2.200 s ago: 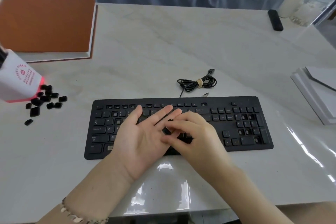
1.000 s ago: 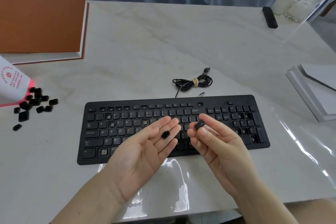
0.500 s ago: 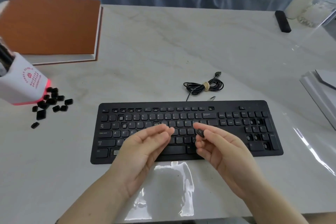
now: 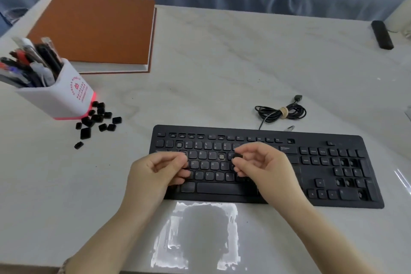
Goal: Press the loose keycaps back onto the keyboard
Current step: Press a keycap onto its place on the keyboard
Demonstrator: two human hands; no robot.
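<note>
A black keyboard (image 4: 311, 139) lies on the white marble table, with open sockets in the letter rows, one of them the bare socket (image 4: 221, 156), and on the number pad. My right hand (image 4: 264, 167) pinches a black keycap (image 4: 237, 155) between thumb and fingertips, just right of that bare socket and close above the keys. Over the keyboard's left part, my left hand (image 4: 155, 171) has its fingers curled in toward the palm; the keycap it carried is hidden inside. A pile of several loose keycaps (image 4: 95, 120) lies left of the keyboard.
A white pen holder (image 4: 60, 98) full of pens stands beside the keycap pile. An orange-brown book (image 4: 95, 26) lies at the back left. The coiled keyboard cable (image 4: 280, 112) sits behind the keyboard, and a black remote (image 4: 382, 34) lies at the far right.
My left hand turned from palm-up and flat, with a keycap on its fingers, to curled. My right hand took a keycap from it and lowered it toward the letter rows.
</note>
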